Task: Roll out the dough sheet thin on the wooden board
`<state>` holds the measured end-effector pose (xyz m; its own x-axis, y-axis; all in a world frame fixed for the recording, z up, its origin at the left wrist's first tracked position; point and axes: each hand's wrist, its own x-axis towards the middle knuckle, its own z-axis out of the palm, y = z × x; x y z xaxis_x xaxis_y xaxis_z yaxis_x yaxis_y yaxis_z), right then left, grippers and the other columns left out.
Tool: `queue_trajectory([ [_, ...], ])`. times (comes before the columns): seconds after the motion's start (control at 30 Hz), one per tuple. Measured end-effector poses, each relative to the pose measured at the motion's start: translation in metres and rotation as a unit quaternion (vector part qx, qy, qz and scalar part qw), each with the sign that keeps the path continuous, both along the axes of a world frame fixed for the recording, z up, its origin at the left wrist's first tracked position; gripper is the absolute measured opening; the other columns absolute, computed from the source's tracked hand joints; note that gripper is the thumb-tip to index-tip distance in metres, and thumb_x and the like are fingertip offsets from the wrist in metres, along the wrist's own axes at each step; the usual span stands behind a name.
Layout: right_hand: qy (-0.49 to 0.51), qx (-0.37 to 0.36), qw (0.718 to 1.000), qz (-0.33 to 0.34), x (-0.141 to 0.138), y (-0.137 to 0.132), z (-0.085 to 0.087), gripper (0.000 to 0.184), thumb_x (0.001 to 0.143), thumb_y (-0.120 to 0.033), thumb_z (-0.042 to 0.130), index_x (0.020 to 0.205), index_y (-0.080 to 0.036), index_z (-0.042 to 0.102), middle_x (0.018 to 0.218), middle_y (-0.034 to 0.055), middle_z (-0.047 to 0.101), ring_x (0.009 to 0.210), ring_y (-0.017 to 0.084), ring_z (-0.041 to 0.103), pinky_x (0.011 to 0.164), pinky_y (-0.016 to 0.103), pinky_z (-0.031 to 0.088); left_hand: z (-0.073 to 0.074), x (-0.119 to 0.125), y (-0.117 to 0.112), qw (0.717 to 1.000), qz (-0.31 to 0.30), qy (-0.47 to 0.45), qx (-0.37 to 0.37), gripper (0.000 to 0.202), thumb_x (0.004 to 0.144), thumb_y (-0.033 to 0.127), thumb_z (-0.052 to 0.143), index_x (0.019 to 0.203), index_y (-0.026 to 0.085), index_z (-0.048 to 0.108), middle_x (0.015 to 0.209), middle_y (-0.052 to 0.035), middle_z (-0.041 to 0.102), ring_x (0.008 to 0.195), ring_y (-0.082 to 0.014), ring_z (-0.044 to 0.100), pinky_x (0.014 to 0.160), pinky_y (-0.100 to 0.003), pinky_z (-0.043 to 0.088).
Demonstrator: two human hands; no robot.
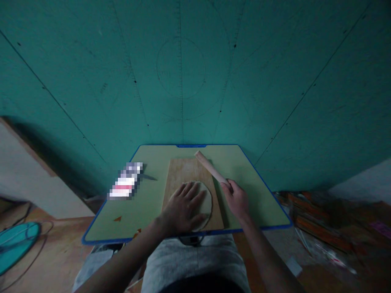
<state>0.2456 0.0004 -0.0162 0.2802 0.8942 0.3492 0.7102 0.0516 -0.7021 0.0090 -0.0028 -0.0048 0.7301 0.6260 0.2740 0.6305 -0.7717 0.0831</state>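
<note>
My left hand (185, 205) lies flat with spread fingers on a round, flat sheet of dough (207, 201). The dough rests on the near half of a rectangular wooden board (180, 169). My right hand (236, 199) is closed round the near end of a pale wooden rolling pin (210, 167). Its free end slants up and to the left over the board's far right corner, apart from the dough. Part of the dough is hidden beneath my left hand.
The board stands on a pale green table with a blue rim (265, 183). To the left lie a blurred-out flat item (126, 181), a thin dark blade (149, 177) and a small orange-brown scrap (117, 219). A green wall (192, 81) rises behind the table.
</note>
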Motion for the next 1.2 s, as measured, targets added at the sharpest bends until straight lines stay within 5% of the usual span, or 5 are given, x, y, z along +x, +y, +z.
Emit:
queue_trajectory([
  [0.2, -0.01, 0.003, 1.0, 0.0, 0.001, -0.001, -0.001, 0.05, 0.089, -0.062, 0.042, 0.092, -0.02, 0.069, 0.072, 0.0066, 0.07, 0.064, 0.021, 0.063, 0.058, 0.028, 0.039, -0.018, 0.018, -0.026, 0.992, 0.098, -0.024, 0.077, 0.049, 0.099, 0.03, 0.038, 0.144, 0.012, 0.048, 0.148, -0.0191, 0.05, 0.139, -0.0355, 0.043, 0.11, -0.053, 0.039],
  [0.67, -0.026, -0.013, 1.0, 0.009, -0.001, -0.003, 0.001, 0.054, 0.089, -0.064, 0.042, 0.097, -0.019, 0.071, 0.073, 0.0072, 0.072, 0.063, 0.021, 0.064, 0.058, 0.028, 0.04, 0.003, 0.003, 0.002, 0.999, 0.046, -0.012, 0.007, 0.047, 0.099, 0.041, 0.048, 0.138, 0.016, 0.055, 0.148, -0.0162, 0.051, 0.14, -0.031, 0.045, 0.115, -0.049, 0.038],
  [0.9, -0.025, -0.009, 1.0, 0.014, -0.001, -0.002, -0.002, 0.055, 0.089, -0.064, 0.042, 0.098, -0.019, 0.072, 0.073, 0.0069, 0.072, 0.062, 0.021, 0.063, 0.058, 0.028, 0.04, 0.004, -0.018, 0.013, 0.978, 0.209, 0.016, 0.022, 0.048, 0.099, 0.029, 0.04, 0.14, 0.005, 0.049, 0.148, -0.0238, 0.048, 0.142, -0.0353, 0.04, 0.114, -0.051, 0.037],
  [1.07, -0.033, -0.009, 0.999, 0.009, -0.001, -0.001, -0.002, 0.053, 0.09, -0.064, 0.041, 0.094, -0.02, 0.071, 0.074, 0.0068, 0.072, 0.066, 0.021, 0.064, 0.059, 0.028, 0.039, 0.003, 0.017, -0.02, 1.0, 0.006, 0.007, -0.016, 0.063, 0.097, 0.052, 0.046, 0.148, 0.016, 0.042, 0.155, -0.015, 0.043, 0.145, -0.0305, 0.037, 0.118, -0.049, 0.032],
  [1.2, -0.041, -0.005, 0.999, 0.002, -0.001, -0.002, -0.002, 0.056, 0.09, -0.065, 0.04, 0.096, -0.02, 0.072, 0.075, 0.0078, 0.073, 0.066, 0.022, 0.065, 0.06, 0.028, 0.04, 0.001, 0.017, -0.022, 0.999, 0.034, -0.012, -0.021, 0.067, 0.095, 0.06, 0.046, 0.147, 0.018, 0.045, 0.153, -0.0156, 0.045, 0.143, -0.0322, 0.04, 0.116, -0.052, 0.032],
])
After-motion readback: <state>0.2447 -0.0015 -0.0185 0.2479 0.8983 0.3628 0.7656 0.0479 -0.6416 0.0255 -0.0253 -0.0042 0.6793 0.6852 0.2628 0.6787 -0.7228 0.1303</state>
